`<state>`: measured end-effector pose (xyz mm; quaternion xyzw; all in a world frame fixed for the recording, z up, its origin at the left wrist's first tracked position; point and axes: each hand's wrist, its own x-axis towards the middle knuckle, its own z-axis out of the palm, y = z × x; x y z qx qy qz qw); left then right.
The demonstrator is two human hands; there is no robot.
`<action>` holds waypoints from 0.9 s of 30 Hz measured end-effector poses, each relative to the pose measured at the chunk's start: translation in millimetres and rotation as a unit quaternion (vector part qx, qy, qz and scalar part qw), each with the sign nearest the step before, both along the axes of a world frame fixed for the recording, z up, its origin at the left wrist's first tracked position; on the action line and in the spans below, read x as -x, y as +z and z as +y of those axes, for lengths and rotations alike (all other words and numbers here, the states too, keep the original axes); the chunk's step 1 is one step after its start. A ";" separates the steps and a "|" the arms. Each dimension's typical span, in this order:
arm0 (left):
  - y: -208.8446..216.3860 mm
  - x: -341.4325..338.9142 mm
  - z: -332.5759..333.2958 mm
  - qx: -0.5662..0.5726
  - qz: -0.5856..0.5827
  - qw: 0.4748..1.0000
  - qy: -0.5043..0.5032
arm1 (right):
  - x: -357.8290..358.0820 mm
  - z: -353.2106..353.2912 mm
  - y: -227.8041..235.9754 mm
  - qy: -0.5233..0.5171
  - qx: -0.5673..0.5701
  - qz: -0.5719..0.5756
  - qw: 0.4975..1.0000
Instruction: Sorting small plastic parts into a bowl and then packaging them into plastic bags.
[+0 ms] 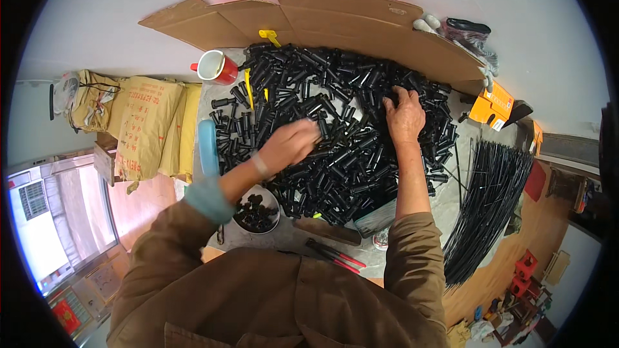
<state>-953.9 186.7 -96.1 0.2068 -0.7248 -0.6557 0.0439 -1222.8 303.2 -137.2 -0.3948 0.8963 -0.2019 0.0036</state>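
A person's two hands over a counter (258,240) strewn with small black cylindrical parts (351,154), seen from above. The parts lie in a loose heap across the middle of the surface, densest toward the far side and the right, with pale patches showing between them left of centre. The right hand (405,116) reaches into the heap at centre right, its fingers bent and lowered among the parts; whether it grips one is hidden by the hand itself. The left hand (291,143), blurred, lies over the left-centre of the heap, its fingers close together; whether it holds a part cannot be made out. A pale band (260,165) circles the left wrist.

Surroundings: cardboard panels (348,22) stand along the far edge. A red mug (227,72) stands at the far left corner, and a yellow strip (248,88) lies just beside the heap's left part. A blue elongated object (207,148) lies at the left edge. Near the left forearm, a white bowl (278,218) contains small dark pieces (253,211). Red-handled pliers (336,256) lie at the near edge. To the right, well apart from both hands, is a bundle of thin black rods (490,200).
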 end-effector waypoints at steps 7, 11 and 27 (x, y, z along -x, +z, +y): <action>1.1 -183.2 77.9 0.185 -0.157 0.964 0.109 | 6.7 6.6 -9.3 -0.074 -0.017 -0.077 0.994; -5.8 -203.9 99.2 0.246 -0.253 0.930 0.104 | 7.5 16.4 -11.7 -0.094 -0.019 -0.133 0.986; 22.6 -176.2 87.1 0.297 -0.181 0.930 0.116 | 21.6 7.3 -0.2 -0.105 -0.077 -0.157 0.979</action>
